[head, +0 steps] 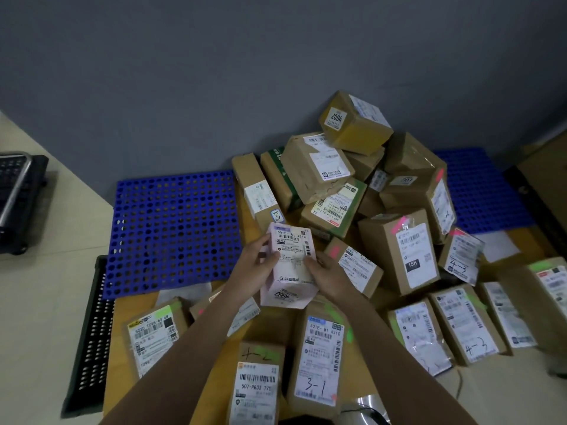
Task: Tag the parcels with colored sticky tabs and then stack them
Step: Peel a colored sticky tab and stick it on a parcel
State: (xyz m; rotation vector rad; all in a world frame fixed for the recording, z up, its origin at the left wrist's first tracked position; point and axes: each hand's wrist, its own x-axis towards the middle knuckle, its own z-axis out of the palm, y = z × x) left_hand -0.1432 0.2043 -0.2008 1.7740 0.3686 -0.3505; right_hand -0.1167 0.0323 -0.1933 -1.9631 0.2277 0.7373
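Observation:
I hold a pale pink parcel with a white shipping label, lifted above the table in the middle of the view. My left hand grips its left side and my right hand grips its right side. Behind it rises a loose heap of brown cardboard parcels; some carry pink tabs. Nearer me lie flat parcels with green tabs, one marked "3-1" and one marked "507-P802".
A blue perforated plastic pallet lies bare at the left, another blue pallet at the right behind the heap. A black perforated tray sits at the table's left edge. A dark cart stands far left. The grey wall is behind.

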